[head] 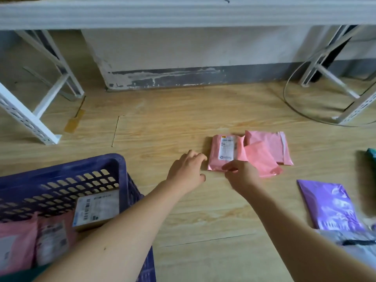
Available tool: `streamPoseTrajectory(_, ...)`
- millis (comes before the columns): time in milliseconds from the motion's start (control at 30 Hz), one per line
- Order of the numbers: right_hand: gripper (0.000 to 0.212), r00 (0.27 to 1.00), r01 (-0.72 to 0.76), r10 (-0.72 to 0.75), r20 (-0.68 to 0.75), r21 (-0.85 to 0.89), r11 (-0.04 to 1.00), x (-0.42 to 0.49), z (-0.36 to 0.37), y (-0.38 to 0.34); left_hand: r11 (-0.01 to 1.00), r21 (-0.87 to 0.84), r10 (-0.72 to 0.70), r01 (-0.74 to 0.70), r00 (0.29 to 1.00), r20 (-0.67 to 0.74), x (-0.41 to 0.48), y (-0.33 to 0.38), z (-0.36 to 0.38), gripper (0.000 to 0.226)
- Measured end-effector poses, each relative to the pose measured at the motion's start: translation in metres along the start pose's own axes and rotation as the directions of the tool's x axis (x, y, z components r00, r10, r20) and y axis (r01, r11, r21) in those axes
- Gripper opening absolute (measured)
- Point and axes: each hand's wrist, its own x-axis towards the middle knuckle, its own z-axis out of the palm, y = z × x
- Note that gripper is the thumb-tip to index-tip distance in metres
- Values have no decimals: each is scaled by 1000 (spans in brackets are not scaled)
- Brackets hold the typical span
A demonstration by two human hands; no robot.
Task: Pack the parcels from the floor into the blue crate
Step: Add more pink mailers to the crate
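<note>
- The labelled parcel point(225, 151), a pink bag, lies flat on the wooden floor point(162, 129) just right of centre, label up.
- The left hand point(187, 171) is just beside its left edge, fingers loosely curled and gripping nothing. Whether it touches the edge is unclear.
- The right hand point(242, 176) covers its lower right corner. It is blurred, so I cannot tell if it pinches the bag or only rests there.
- The hands flank the bag, probably because a thin, limp bag is easier to lift off a floor from both sides.
- A second parcel point(262, 159), also pink, meets its right edge, and a third parcel point(272, 145) lies behind. Which lies on top is unclear, so either may drag along.
- A purple parcel point(327, 204) and a grey parcel point(350, 241) wait at lower right, well apart.
- The crate point(61, 190), blue with mesh walls, is at lower left under the left forearm. It holds a box point(95, 208) and pink bags point(18, 245), with room left.
- White rack legs point(30, 119) stand at upper left and right, and a strap point(295, 110) loops at upper right. Nothing lies between bag and crate.
</note>
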Motion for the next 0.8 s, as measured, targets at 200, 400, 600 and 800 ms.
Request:
streamPoseTrajectory(200, 42, 994, -108, 108, 2, 101, 989, 48, 21, 42, 998, -26, -50, 52, 996, 76, 50, 4, 33, 49)
streamPoseTrajectory(400, 57, 967, -253, 249, 47, 148, 956, 88, 32, 74, 995, -44, -80, 86, 989, 121, 79, 5, 58, 52)
streamPoseTrajectory(600, 83, 903, -394, 417, 99, 573, 718, 121, 34, 80, 982, -98, -146, 162, 978, 152, 89, -7, 77, 53)
streamPoseTrajectory(800, 81, 833, -376, 538, 130, 846, 377, 135, 49, 71, 967, -127, -197, 219, 967, 162, 90, -16, 80, 51)
